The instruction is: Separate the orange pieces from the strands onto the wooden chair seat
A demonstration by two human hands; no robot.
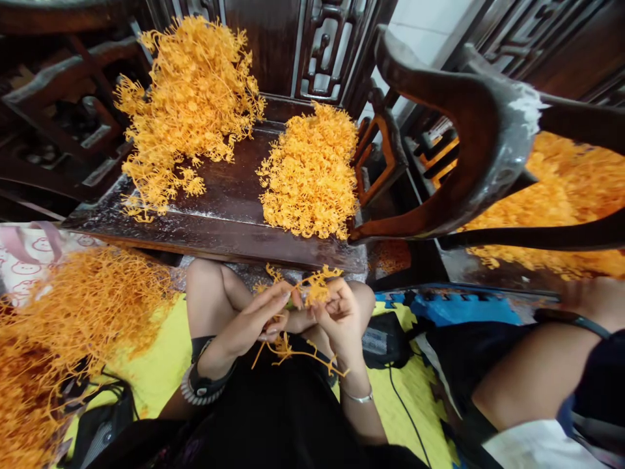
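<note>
Left hand [247, 319], right hand [340, 319] pinch orange strands [316, 286] trailing downward.

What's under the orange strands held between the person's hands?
Bare knees and a black garment lie below; the spot directly beneath the orange strands is hidden by the left hand and right hand.

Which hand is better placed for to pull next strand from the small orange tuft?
Right, I think: the right hand has its fingers against the small orange tuft, while the left hand sits lower beside it, nearer the hanging strands.
</note>
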